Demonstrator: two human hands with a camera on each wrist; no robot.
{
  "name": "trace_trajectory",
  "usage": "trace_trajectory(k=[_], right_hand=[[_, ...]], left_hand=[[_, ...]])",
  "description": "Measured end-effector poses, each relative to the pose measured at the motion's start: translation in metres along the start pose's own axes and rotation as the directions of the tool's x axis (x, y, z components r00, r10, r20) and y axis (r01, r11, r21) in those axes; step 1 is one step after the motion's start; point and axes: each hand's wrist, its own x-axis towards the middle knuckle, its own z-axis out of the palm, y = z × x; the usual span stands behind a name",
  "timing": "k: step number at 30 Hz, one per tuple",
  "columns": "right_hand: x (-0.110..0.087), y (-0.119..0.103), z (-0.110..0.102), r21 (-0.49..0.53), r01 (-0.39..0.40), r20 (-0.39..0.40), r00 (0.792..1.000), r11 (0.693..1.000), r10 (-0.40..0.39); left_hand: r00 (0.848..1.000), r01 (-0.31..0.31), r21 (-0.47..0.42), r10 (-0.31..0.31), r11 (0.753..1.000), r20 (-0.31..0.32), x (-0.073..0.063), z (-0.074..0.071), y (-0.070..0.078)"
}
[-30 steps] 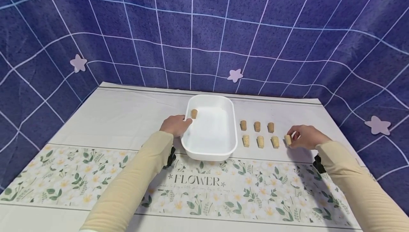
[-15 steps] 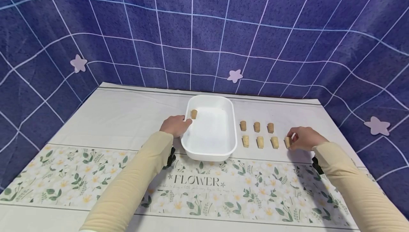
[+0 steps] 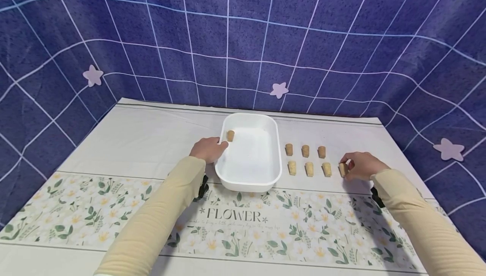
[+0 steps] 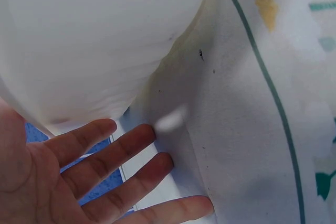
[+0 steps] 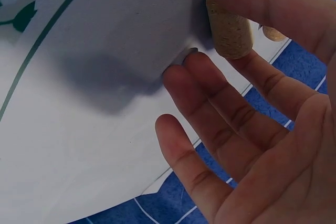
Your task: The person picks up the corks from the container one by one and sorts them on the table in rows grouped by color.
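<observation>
My right hand (image 3: 362,166) pinches a cork stopper (image 5: 231,27) between thumb and index finger, at the right end of the front row of corks. The other fingers spread loosely over the cloth in the right wrist view. At the left side of a white plastic basin (image 3: 248,182), my left hand (image 3: 208,149) holds the wall, thumb over the rim and fingers along the outside. Its fingertips (image 4: 107,125) show beneath the wall in the left wrist view; the thumb is mostly hidden there. One cork (image 3: 230,136) lies inside the basin, near the left thumb.
Right of the basin stand two rows of corks: three darker ones (image 3: 305,151) behind, three paler ones (image 3: 309,169) in front. A white tablecloth (image 3: 152,141) with a floral band (image 3: 129,212) covers the table. A blue grid-patterned curtain (image 3: 243,48) hangs behind it.
The right hand has lowered slightly with its cork, which has gone from tilted to more upright at the end of the front row. The left hand and basin stay put.
</observation>
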Motion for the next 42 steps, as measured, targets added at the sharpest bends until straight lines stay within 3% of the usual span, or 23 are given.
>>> trace_trajectory(k=[9,16,24,42], right_hand=[[-0.001,-0.002,-0.002,-0.002,0.004,0.014,1.000,1.000,-0.004],[-0.003,-0.012,-0.016,0.001,0.000,0.008,1.000,1.000,0.000],[0.002,-0.035,-0.030,-0.035,0.086,-0.061,0.994,0.996,-0.088],[0.019,-0.102,-0.044,-0.108,0.131,-0.115,0.983,0.986,-0.143]], left_hand=[[1.000,0.000,0.011,0.000,1.000,0.009,0.001,0.001,0.001],[1.000,0.008,0.005,-0.008,1.000,0.014,0.000,-0.001,0.003],[0.999,0.025,-0.001,-0.025,1.000,0.022,0.000,-0.002,0.002],[1.000,0.013,0.012,-0.013,1.000,0.020,0.000,-0.003,0.002]])
